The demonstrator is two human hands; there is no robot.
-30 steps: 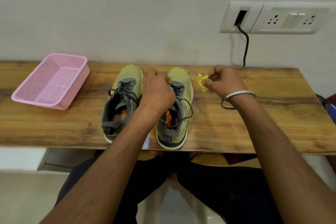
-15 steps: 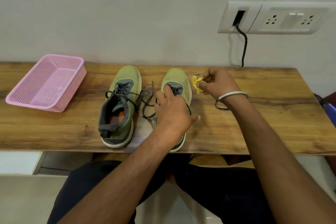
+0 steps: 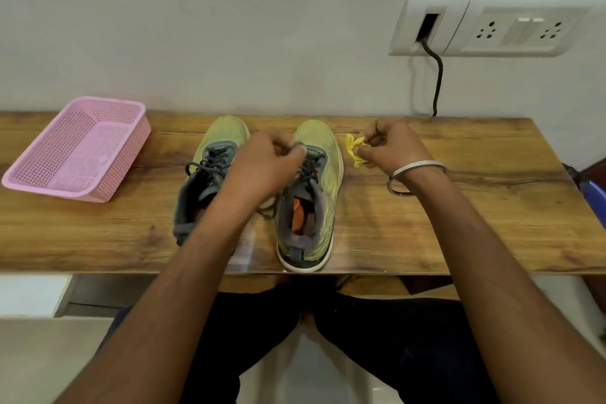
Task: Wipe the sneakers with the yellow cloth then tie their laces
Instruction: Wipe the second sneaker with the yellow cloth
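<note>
No readable brand or writing on either sneaker. Both yellow-green, grey collars, dark laces, side by side on table (image 3: 459,207). My left hand (image 3: 262,170) pinches right sneaker's (image 3: 323,174) lace; left sneaker (image 3: 223,138) alongside. Right hand (image 3: 390,147) grips crumpled cloth (image 3: 354,147) beside the toe.

The left hand (image 3: 262,170) has moved from the near side of the right sneaker (image 3: 311,197) up to its laces (image 3: 308,170), fingers curled there. The heel opening, covered half a second ago, now shows.
</note>
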